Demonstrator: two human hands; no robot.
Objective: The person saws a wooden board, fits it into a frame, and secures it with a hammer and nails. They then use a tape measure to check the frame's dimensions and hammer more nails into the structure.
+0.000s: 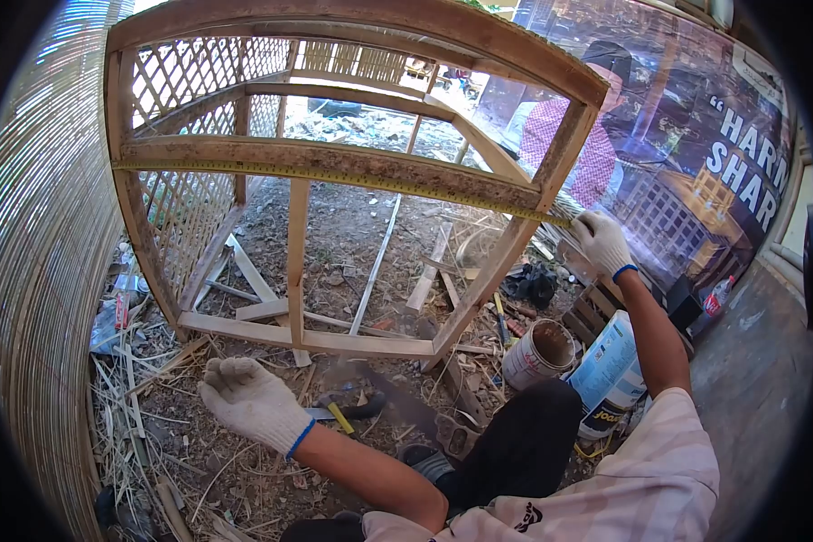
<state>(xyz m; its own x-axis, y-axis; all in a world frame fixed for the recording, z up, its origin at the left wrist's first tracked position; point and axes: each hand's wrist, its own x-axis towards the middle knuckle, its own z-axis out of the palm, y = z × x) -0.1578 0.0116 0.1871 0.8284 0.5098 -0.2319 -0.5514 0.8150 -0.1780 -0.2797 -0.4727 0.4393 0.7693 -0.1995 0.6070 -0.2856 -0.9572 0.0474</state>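
Note:
A yellow tape measure [334, 174] is stretched along the lower edge of the middle rail [325, 161] of a wooden frame, from its left post to beyond its right post. My right hand [602, 244], in a white knitted glove, grips the tape's right end just outside the frame; the glove hides any tape case. My left hand [251, 404], gloved alike, hovers in front of the frame's bottom rail [361, 344]. It holds nothing, and its fingers are loosely curled, not closed. A short upright [297, 244] joins the middle and bottom rails.
Lattice [199, 77] covers the frame's left side, beside a bamboo screen [45, 271]. A handsaw [415, 411] and a hammer [363, 406] lie near my legs. Buckets [526, 361] stand at right before a printed banner [677, 135]. Wood strips and shavings litter the ground.

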